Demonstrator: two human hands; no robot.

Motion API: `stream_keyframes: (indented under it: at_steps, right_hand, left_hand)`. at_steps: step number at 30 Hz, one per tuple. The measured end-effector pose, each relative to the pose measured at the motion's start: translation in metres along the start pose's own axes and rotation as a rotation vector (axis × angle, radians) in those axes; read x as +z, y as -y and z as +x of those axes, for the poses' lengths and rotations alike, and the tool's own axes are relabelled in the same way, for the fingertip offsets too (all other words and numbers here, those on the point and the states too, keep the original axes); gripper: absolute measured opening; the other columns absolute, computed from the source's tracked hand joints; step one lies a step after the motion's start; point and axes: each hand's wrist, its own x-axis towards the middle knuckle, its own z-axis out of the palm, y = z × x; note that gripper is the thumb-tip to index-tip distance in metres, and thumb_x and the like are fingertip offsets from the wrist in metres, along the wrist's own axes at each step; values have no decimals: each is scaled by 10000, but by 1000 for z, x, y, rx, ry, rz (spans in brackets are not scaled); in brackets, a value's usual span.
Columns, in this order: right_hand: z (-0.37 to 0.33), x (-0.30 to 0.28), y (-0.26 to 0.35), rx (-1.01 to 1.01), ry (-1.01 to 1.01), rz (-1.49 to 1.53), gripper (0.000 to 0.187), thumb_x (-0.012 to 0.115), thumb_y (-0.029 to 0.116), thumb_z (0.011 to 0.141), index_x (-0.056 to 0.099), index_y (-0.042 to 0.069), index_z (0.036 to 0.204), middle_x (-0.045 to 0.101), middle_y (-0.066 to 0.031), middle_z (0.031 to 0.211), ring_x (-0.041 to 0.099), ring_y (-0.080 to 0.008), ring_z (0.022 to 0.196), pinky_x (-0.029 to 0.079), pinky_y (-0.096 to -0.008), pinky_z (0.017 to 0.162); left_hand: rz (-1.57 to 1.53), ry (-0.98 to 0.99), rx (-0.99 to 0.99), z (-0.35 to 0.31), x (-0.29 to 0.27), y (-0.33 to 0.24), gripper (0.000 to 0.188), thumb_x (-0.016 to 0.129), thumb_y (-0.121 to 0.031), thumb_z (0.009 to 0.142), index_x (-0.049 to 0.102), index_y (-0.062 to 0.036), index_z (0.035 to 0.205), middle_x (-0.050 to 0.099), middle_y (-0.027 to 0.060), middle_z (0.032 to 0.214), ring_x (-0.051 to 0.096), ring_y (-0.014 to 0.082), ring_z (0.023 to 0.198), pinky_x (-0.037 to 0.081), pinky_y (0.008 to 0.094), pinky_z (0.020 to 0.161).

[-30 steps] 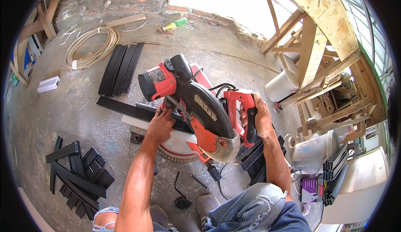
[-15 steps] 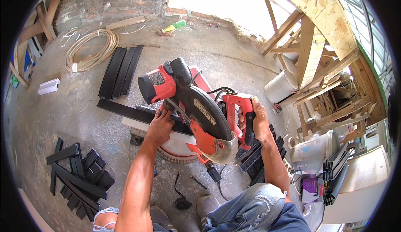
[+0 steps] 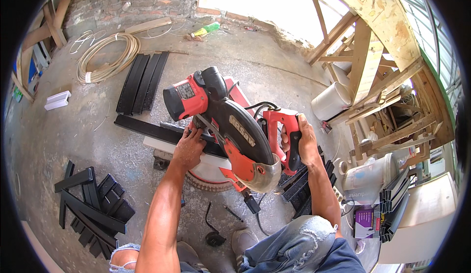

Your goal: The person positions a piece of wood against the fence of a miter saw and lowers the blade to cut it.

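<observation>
A red and black miter saw [image 3: 243, 135] stands on the floor in front of me, its blade head raised under a black guard with a clear lower cover. My right hand [image 3: 307, 143] is wrapped round the saw's red and black handle [image 3: 294, 150]. With my left hand [image 3: 189, 149] I grip a long black profile strip [image 3: 147, 130] lying across the saw's base, fingers over its edge close to the blade side. The strip's right end is hidden beneath the saw head. Whether the blade turns, I cannot tell.
Cut black pieces [image 3: 93, 204] lie in a pile at left, and longer black strips [image 3: 140, 84] lie beyond the saw. More black pieces [image 3: 299, 189] sit under my right forearm. A tape measure [image 3: 214, 238] is near my shoes. A cable coil [image 3: 110, 57], buckets [image 3: 331, 101] and timber surround the area.
</observation>
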Motion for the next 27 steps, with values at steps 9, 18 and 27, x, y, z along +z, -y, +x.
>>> stream_keyframes:
  at_steps: [9,18,27]
  right_hand:
    - [-2,-1,-6,-11,-13,16,667,345,628,1033,602,26,904,573,-72,663,537,-156,521,448,-288,489]
    - [0,0,-3,-15,-1,3,673,341,631,1033,601,21,917,575,-72,664,537,-158,519,450,-287,488]
    - [-1,-3,-6,-16,-8,13,674,350,635,1030,603,21,921,573,-75,672,534,-156,533,446,-289,491]
  left_hand:
    - [-71,119,-35,4,2,2,336,784,-195,738,711,-32,1023,373,210,1508,239,420,1484,211,586,1199]
    - [-78,104,-36,2,2,3,325,783,-185,724,714,-42,1008,378,208,1504,239,417,1485,213,579,1201]
    - [13,8,-1,2,1,-1,302,795,-239,751,737,-60,988,505,159,1311,424,343,1335,261,543,1186]
